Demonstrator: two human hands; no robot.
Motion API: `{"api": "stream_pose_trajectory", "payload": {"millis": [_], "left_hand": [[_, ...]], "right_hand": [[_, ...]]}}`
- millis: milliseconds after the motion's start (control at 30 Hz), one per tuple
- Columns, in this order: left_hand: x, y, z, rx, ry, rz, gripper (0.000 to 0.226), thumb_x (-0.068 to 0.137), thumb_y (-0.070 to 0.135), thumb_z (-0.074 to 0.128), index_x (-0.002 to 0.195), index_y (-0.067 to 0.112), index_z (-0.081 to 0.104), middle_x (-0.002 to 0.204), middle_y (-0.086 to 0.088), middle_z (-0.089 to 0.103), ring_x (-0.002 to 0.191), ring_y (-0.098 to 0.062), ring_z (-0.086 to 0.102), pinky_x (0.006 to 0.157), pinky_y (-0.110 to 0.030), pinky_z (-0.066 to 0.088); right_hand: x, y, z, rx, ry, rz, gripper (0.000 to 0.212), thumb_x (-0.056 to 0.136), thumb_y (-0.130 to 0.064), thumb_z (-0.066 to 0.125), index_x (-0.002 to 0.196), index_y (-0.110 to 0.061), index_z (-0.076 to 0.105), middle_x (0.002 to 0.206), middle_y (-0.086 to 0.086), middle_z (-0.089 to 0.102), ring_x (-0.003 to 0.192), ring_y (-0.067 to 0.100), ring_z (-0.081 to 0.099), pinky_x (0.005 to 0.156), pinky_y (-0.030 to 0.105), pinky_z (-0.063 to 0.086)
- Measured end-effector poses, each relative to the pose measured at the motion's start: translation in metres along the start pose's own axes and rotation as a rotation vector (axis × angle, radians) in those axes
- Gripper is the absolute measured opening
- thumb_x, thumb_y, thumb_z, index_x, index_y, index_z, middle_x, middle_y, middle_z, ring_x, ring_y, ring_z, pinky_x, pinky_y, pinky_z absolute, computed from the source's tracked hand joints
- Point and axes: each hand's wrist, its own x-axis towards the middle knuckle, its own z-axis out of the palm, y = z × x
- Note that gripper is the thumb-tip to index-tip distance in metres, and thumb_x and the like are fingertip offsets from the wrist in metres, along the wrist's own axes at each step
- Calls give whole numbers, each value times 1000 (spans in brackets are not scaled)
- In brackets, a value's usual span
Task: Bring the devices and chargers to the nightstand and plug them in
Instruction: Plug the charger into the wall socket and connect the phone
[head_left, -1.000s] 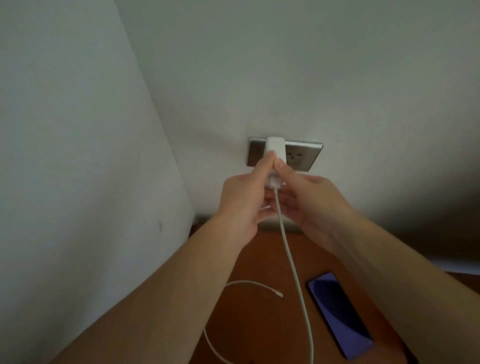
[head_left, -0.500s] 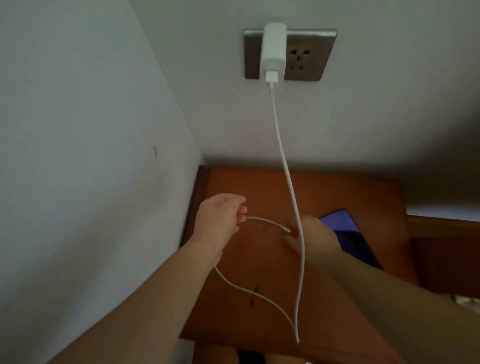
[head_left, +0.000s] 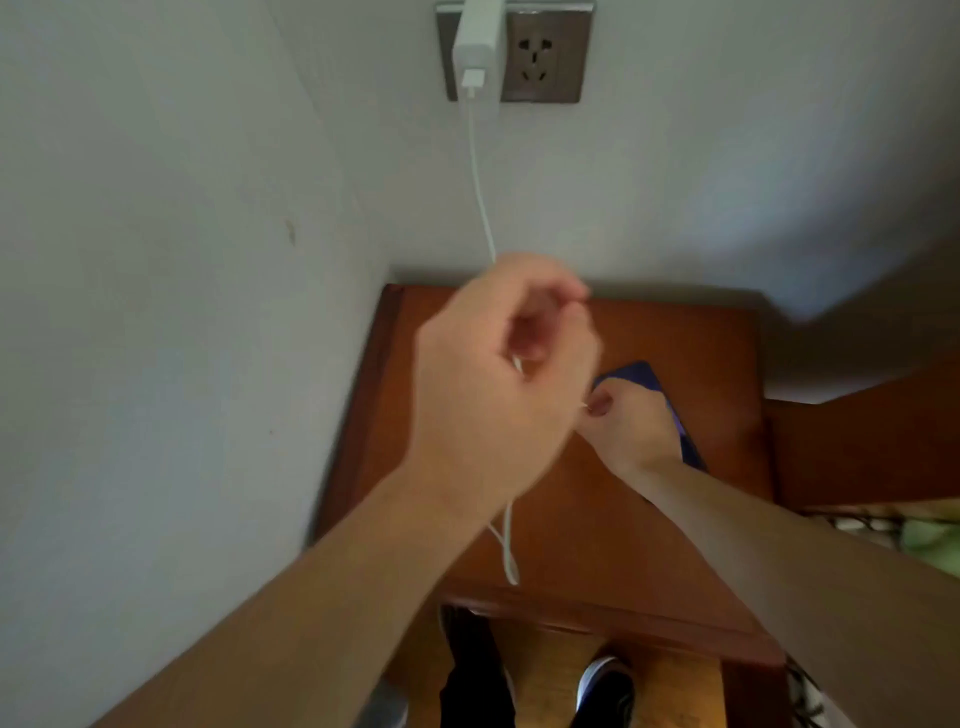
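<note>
A second earlier both hands had been up at the wall socket (head_left: 540, 52), pressing the white charger (head_left: 475, 44) home; by this moment the charger sat in the left half of the socket at the top centre of the frame with nobody touching it, so that part of the job looked done. The white cable (head_left: 480, 192) hung from it down the wall and passed behind the left hand (head_left: 498, 374), which had risen to mid-frame and curled nearly closed around the cable (a short white stretch showed inside the curl of the fingers). Half a second before, that hand had only been reaching for the loose end lying on the tabletop (head_left: 675, 343). A loop of cable drooped below the wrist towards the front edge. The right hand (head_left: 631, 426), right of centre, lay on the dark phone (head_left: 639, 374), fingers bent over its edge; whether it had truly gripped the phone I could not tell. What remained, seemingly, was to bring the cable's free end to the phone's port.
</note>
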Motion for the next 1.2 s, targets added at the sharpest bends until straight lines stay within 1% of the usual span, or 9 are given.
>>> {"api": "stream_pose_trajectory", "payload": {"millis": [167, 367, 433, 500, 633, 767, 900, 1000, 1200], "left_hand": [[-20, 25, 73, -35, -372, -163, 25, 90, 2, 51, 105, 14, 67, 93, 3, 69, 84, -5, 63, 78, -25, 54], [-50, -35, 115, 414, -710, -280, 47, 91, 5, 49, 136, 16, 51, 138, -5, 55, 130, -22, 45, 110, -39, 29], [-65, -51, 119, 492, -784, -221, 29, 95, 17, 50, 122, 20, 59, 119, -4, 66, 116, -23, 56, 108, -44, 30], [-81, -59, 118, 391, -760, -210, 14, 98, 23, 49, 95, 16, 60, 81, -4, 66, 75, -24, 61, 81, -42, 45], [-108, -68, 111, 159, -620, -295, 29, 102, 26, 44, 80, 10, 55, 57, -2, 50, 47, -14, 47, 46, -34, 34], [-125, -78, 101, 74, -536, -456, 27, 103, 26, 40, 97, 9, 60, 50, 6, 38, 40, -9, 38, 42, -19, 26], [-137, -100, 91, 42, -495, -681, 23, 103, 30, 36, 107, 25, 58, 59, 5, 53, 42, -4, 43, 43, -19, 32], [-138, -109, 87, -14, -469, -764, 22, 103, 32, 34, 105, 35, 56, 62, 6, 54, 44, -2, 44, 43, -17, 35], [-134, -114, 80, -82, -455, -772, 23, 102, 36, 35, 98, 32, 58, 53, 10, 43, 45, -4, 38, 43, -19, 32]], "right_hand": [[-33, 7, -61, 271, 78, -47, 26, 79, -39, 41, 62, -29, 57, 64, -7, 60, 75, 23, 64, 63, 32, 50], [-57, 39, -103, 324, 116, -71, 5, 70, -20, 71, 69, -19, 66, 64, 0, 69, 64, 17, 68, 61, 40, 60], [-59, 43, -105, 315, 103, -80, 8, 67, -26, 69, 66, -19, 65, 62, 0, 68, 61, 14, 65, 57, 30, 54], [-58, 42, -104, 323, 101, -82, 10, 66, -29, 68, 64, -20, 63, 59, -2, 64, 55, 7, 59, 50, 15, 44], [-50, 45, -86, 407, 38, -6, 14, 74, -23, 66, 63, -15, 62, 53, -4, 56, 50, 7, 52, 45, 12, 38], [-43, 56, -59, 459, -40, 129, 37, 90, -37, 62, 77, -3, 66, 62, 2, 64, 51, 6, 61, 50, 24, 46], [-30, 79, -30, 73, 46, 199, 31, 88, -33, 65, 107, -9, 65, 108, 11, 65, 100, 27, 61, 72, 33, 47], [-23, 85, -12, -172, 18, 218, 68, 73, -55, 73, 124, -14, 54, 128, 9, 50, 121, 29, 46, 95, 45, 45], [-15, 74, 8, -328, -13, 289, 95, 59, -54, 78, 135, -15, 37, 132, 12, 42, 120, 34, 43, 93, 47, 43]]}}
